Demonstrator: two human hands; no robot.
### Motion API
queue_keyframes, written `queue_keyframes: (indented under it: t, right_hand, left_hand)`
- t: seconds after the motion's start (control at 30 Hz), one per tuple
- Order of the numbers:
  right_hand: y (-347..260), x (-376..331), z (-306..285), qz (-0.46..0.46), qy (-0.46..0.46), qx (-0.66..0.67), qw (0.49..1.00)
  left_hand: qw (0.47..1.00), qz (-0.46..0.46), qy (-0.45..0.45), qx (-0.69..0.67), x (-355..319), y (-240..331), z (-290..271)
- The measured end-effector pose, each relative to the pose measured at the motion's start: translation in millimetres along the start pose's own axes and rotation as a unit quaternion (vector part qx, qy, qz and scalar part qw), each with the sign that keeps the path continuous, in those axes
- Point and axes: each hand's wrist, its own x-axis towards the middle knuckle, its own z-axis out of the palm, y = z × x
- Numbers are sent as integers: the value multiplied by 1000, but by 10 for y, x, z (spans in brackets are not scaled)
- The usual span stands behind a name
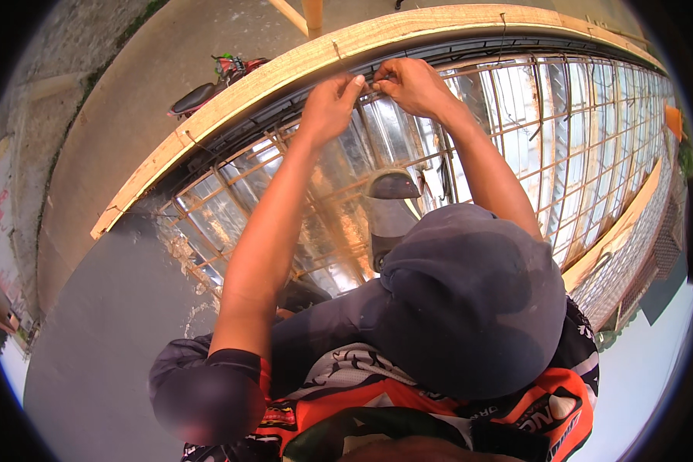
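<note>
- Concrete ground point(115, 154) lies beyond the work on the far left; anything dropped over the far edge could land down there.
- Shiny metal sheeting point(385, 127) lies under the rods; a small part let go could fall through the openings onto it and be awkward to fish out.
- Spread over the sheeting is the steel rod grid point(225, 183), running from near left to far right. Its bars could shift if weight comes down unevenly, spoiling the spacing.
- Along the far side curves a wooden board point(431, 21); leaning hard on it might loosen it, and its edge could scrape the wrists.
- One shoe point(393, 186) shows in the middle, below the bent knee; a slip off a bar could upset the person's balance, with both arms stretched far forward.
- Left hand point(336, 104) and right hand point(412, 86) meet at the bars just inside the board, fingers bent inward; whether they pinch anything cannot be told. Sharp ends or a sudden slip could cut the fingertips.
- Thin wire point(339, 50) pokes over the board's edge, which could snag skin.
</note>
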Motion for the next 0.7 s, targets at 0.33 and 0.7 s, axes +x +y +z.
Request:
queue_keyframes:
  t: [0.33, 0.7]
  right_hand:
    - [26, 57, -61, 13, -23, 22, 999]
    - [-92, -780, 391, 9, 66, 20, 998]
  left_hand:
    - [990, 35, 44, -130, -28, 48, 49]
    - [973, 88, 137, 166, -56, 122, 37]
